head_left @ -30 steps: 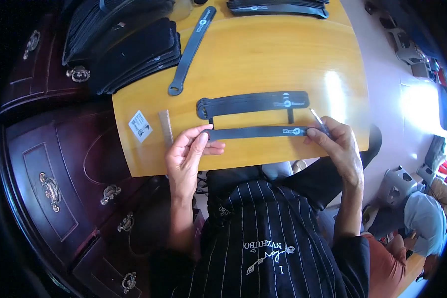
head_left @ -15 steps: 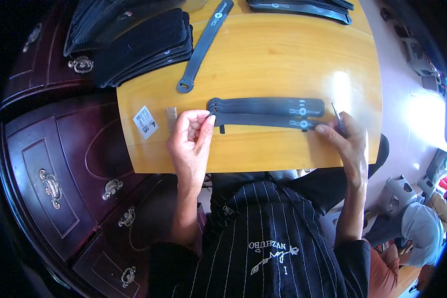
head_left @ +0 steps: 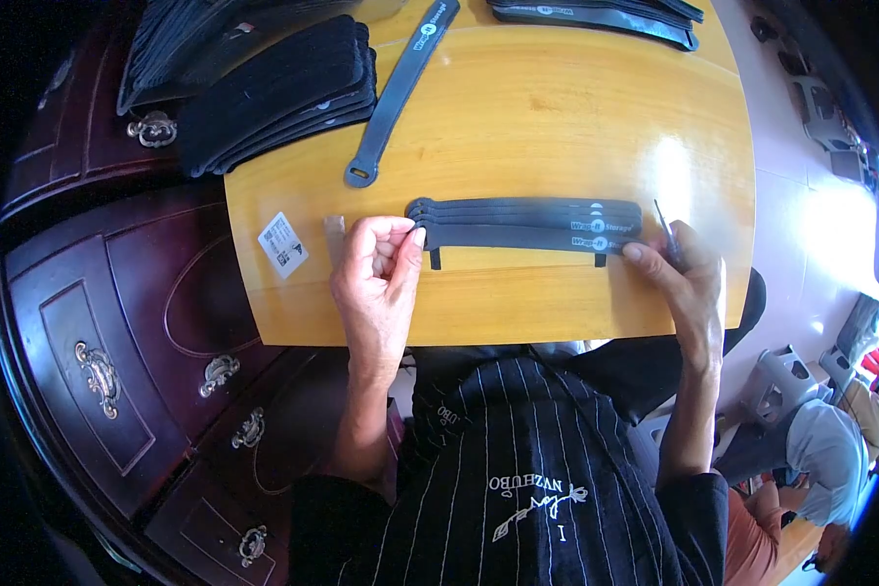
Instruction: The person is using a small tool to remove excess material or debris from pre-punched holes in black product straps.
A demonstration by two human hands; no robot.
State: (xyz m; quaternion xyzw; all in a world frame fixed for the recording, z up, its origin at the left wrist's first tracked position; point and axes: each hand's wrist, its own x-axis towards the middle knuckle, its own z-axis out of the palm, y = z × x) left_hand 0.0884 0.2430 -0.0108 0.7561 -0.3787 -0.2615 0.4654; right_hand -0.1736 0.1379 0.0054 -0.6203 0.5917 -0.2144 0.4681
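- My left hand (head_left: 379, 273) pinches the left end of a small stack of black straps (head_left: 523, 227), thumb and fingers closed on the rounded tip near the table's front middle.
- My right hand (head_left: 676, 278) presses its fingertips down on the stack's right end, and it also carries a thin dark tool (head_left: 666, 232) sticking up between the fingers; I cannot tell what kind of tool it is.
- The straps lie flat across the yellow wooden table (head_left: 518, 117), stacked almost edge on edge, with two short tabs poking out along the lower edge.
- To do this well, I judge both ends need even pressure, so the layers stay squared and none fans out.
- I would keep the left pinch light: a hard squeeze could curl the tips upward and shift the lower strap.
- The tool's point sits close to the strap surface; I would hold it angled away so it does not snag.
- A single long strap (head_left: 397, 93) lies diagonally farther back, well apart, and a thick pile of black straps (head_left: 278, 93) sits at the back left.
- A small white label (head_left: 283, 244) rests just left of my left hand, clear of the stack.
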